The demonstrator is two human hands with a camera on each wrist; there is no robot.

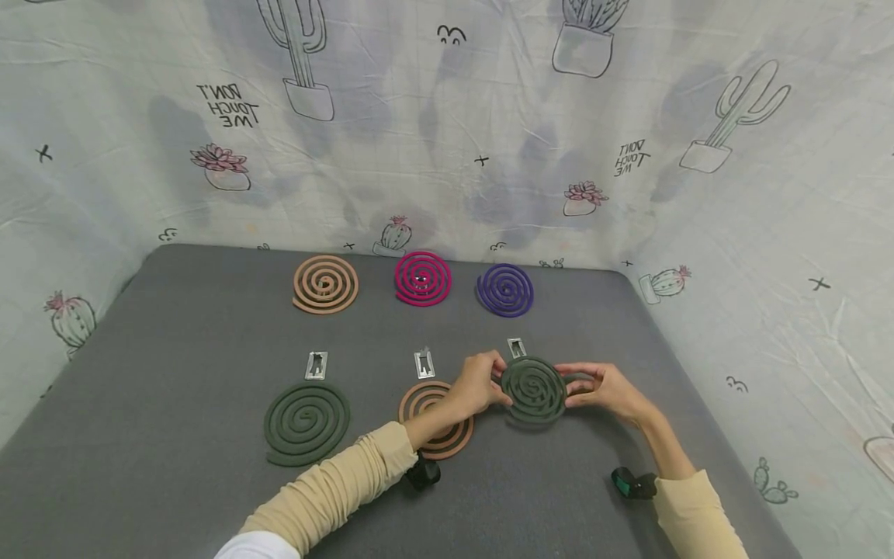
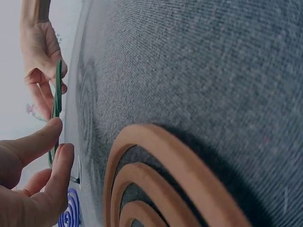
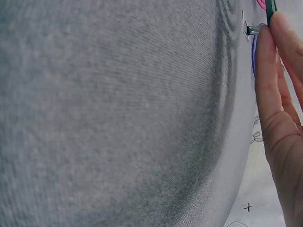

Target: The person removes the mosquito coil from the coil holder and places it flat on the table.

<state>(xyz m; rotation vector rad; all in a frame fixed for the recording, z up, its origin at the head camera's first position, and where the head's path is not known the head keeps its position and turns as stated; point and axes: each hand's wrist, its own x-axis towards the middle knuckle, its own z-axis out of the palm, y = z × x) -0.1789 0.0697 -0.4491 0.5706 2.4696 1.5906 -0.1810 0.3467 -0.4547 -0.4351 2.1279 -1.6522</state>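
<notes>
A dark green mosquito coil (image 1: 534,386) is raised over the grey table, pinched at its edges by both hands. My left hand (image 1: 479,382) grips its left edge between thumb and fingers. On the opposite edge, my right hand (image 1: 606,388) pinches it with fingertips and thumb. Seen edge-on in the left wrist view, the green coil (image 2: 57,90) shows thin layers slightly apart. Just behind it lies a small metal coil stand (image 1: 517,348). Beneath my left forearm is a brown coil (image 1: 461,436), partly hidden.
Another green coil (image 1: 306,419) lies at the left. Two more metal stands (image 1: 317,365) sit in the same row. Along the back are an orange-tan coil (image 1: 325,284), a pink coil (image 1: 423,278) and a purple coil (image 1: 506,289). A patterned cloth (image 1: 419,116) hangs behind the table.
</notes>
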